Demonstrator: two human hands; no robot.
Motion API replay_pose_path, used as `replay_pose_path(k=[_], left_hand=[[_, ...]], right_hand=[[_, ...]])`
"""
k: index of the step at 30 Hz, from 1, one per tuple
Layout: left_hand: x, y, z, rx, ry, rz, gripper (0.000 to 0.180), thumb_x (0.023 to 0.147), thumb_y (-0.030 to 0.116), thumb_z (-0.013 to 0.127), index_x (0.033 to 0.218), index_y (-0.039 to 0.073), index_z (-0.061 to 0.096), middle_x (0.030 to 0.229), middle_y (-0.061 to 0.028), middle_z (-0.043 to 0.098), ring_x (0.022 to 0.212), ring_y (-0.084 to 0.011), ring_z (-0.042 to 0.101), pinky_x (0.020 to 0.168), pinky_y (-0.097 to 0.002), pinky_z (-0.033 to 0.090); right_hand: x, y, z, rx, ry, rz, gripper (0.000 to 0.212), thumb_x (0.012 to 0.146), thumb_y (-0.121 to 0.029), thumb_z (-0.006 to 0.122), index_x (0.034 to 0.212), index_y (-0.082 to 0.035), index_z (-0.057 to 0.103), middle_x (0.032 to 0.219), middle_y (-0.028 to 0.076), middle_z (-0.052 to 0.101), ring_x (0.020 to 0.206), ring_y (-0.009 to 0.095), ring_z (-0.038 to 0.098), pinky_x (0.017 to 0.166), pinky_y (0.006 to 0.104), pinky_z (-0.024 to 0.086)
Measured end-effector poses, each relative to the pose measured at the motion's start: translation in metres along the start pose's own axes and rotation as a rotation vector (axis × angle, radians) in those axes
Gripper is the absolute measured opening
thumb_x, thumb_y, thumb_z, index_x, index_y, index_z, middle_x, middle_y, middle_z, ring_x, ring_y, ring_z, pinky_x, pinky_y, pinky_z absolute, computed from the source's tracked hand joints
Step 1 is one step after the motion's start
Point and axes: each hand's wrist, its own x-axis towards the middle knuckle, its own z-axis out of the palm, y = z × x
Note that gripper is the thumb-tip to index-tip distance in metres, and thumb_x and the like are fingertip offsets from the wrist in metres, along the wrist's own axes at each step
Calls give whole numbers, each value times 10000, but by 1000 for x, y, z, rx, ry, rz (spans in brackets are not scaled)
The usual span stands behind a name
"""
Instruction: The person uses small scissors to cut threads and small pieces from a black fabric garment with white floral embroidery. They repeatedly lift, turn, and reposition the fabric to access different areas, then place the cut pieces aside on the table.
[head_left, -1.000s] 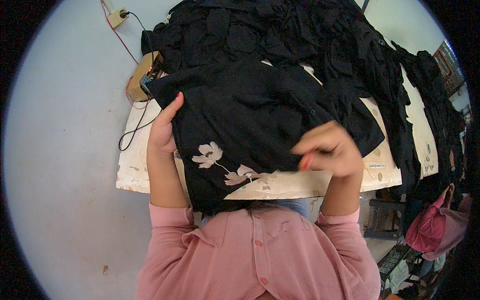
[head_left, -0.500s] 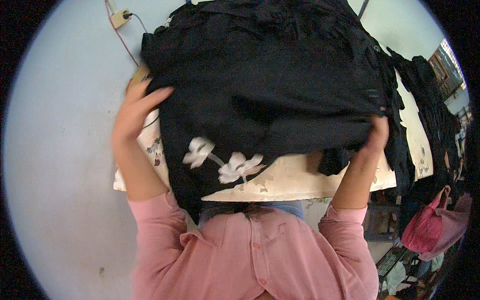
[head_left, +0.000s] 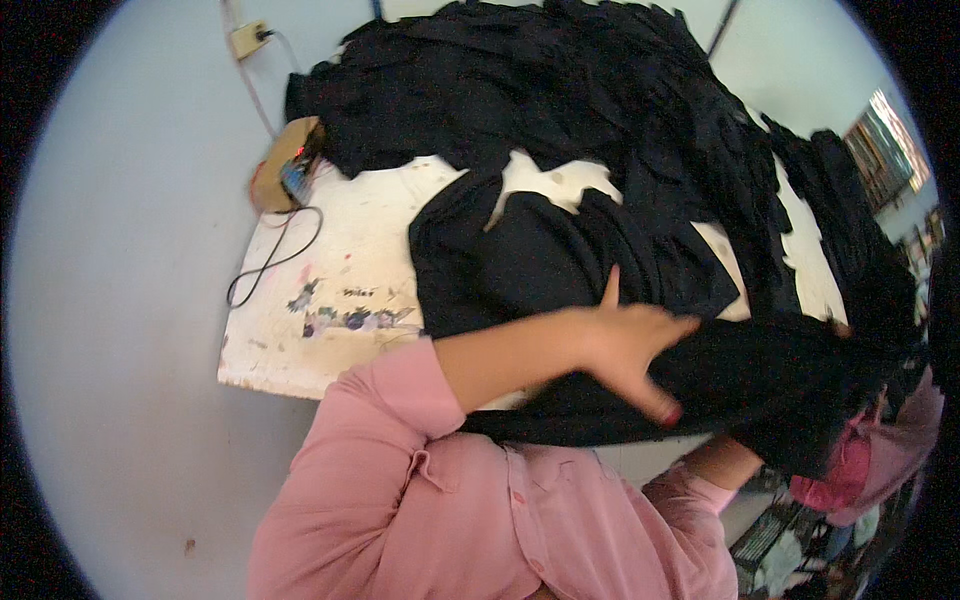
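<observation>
My left hand reaches across to the right, fingers spread, over a black garment. It is open and grips nothing; whether the palm touches the cloth I cannot tell. My right hand is mostly hidden by this garment; only fingertips show at its upper right edge, closed on the cloth. The garment stretches past the table's front edge and drapes over my right forearm. Another black cloth piece lies on the pale, worn table, just beyond my left hand.
A large heap of black cloth covers the table's far side, with more hanging at the right. A tan box-like device with a black cable sits at the left edge by the wall. A pink bag hangs at lower right.
The black garment with white flowers has swung from in front of me to the right, and its flowers no longer show. My left hand has moved from the left edge across to the right.
</observation>
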Motion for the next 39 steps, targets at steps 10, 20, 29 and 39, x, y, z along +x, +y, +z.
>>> replay_pose_path(k=[10, 20, 29, 39], left_hand=[[-23, -77, 34, 45, -1, -98, 663, 793, 433, 681, 1279, 15, 511, 1238, -208, 562, 1138, -338, 547, 977, -381, 419], [-82, -163, -54, 710, 272, -1199, 755, 763, 540, 644, 1411, 245, 391, 1512, -157, 234, 1381, -407, 213, 1015, -708, 179], [-102, -179, -76, 534, 268, -1157, 599, 831, 439, 608, 1375, 244, 449, 1392, -151, 427, 1242, -341, 456, 965, -472, 441], [-94, -148, -91, 215, 730, -744, 396, 838, 177, 509, 1167, -31, 579, 1122, -255, 611, 1045, -368, 597, 915, -372, 453]], right_hand=[[-62, -68, -347, -1315, 927, -98, 570, 768, -158, 553, 1296, 35, 463, 1247, 247, 536, 1150, 384, 512, 961, 413, 402], [-99, 7, -281, -1718, 188, 695, 530, 750, -196, 513, 1220, 49, 516, 1104, 308, 588, 1042, 468, 550, 881, 478, 449], [-219, -2, -369, -1734, 1334, 992, 319, 895, -267, 427, 1126, -140, 605, 1051, 174, 647, 981, 364, 633, 776, 519, 514], [-70, 6, -258, -1808, 257, 672, 645, 739, -469, 731, 1140, 15, 590, 1122, 260, 605, 1011, 436, 573, 859, 461, 468]])
